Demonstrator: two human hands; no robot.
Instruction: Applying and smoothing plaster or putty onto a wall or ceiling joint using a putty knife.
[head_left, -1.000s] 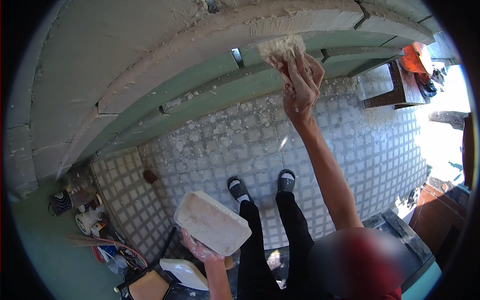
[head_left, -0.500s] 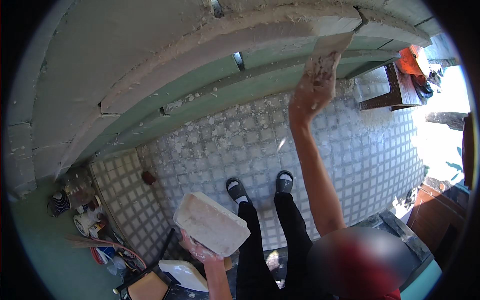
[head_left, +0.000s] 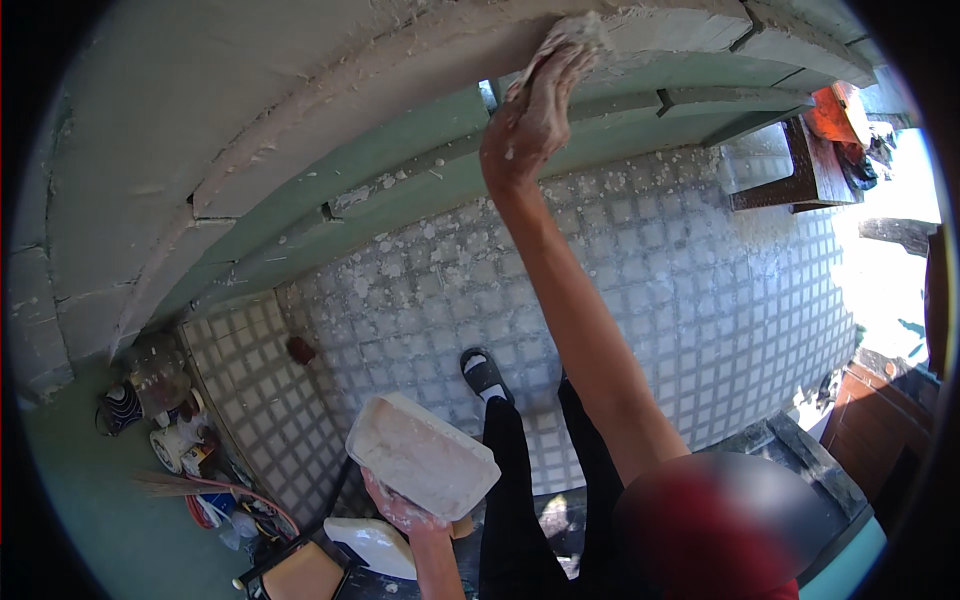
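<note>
My left hand (head_left: 400, 505) grips a white rectangular tub (head_left: 425, 455) from below and the side. Pale plaster-like paste coats the tub's inside, and my fingers are smeared with it. My right hand (head_left: 528, 135) reaches up to the pale ledge (head_left: 660, 30) along the wall. Its fingers are closed round what looks like a flat spreader (head_left: 585, 38), thickly covered in paste and pressed against the ledge's front face. Paste and the fingers hide most of the spreader.
The tiled floor (head_left: 420, 290) is spattered with white drops. A lower green ledge (head_left: 420, 165) runs along the wall. At the right stands a dark wooden stool (head_left: 815, 165) with an orange bag (head_left: 832, 115). On the left are jars, cords and a chair (head_left: 300, 572).
My right hand has swept left along the ledge with the spreader, and its forearm now leans further left. My left hand and the tub have hardly moved.
</note>
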